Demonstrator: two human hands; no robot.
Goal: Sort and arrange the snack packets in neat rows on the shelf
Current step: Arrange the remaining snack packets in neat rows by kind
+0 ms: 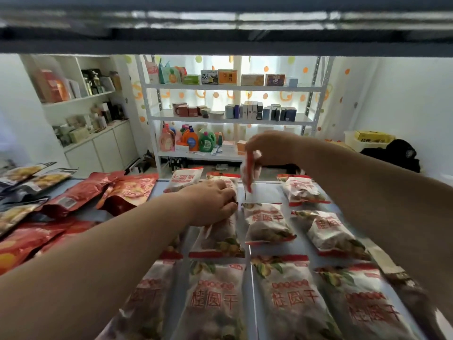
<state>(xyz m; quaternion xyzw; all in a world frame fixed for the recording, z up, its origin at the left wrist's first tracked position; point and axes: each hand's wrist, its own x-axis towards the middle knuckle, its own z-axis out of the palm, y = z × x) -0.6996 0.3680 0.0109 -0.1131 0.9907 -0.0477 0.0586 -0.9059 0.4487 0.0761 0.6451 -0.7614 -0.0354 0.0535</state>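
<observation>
Several white snack packets with red lettering lie in rows on the grey shelf [266, 192]. My left hand [212, 202] rests palm down on the top of one packet [220, 238] in the second column, fingers curled over its upper edge. My right hand [268, 147] is raised above the back of the shelf and pinches a white-and-red packet [250, 171] that hangs edge-on over a gap between a far packet [185, 179] and another far packet [301, 190].
Red pouches [127, 190] and dark-edged yellow packets [31, 179] lie piled at the shelf's left. An upper shelf board [225, 33] runs overhead. Beyond are a white rack [232, 88] with boxes and detergent bottles and a cabinet [103, 148].
</observation>
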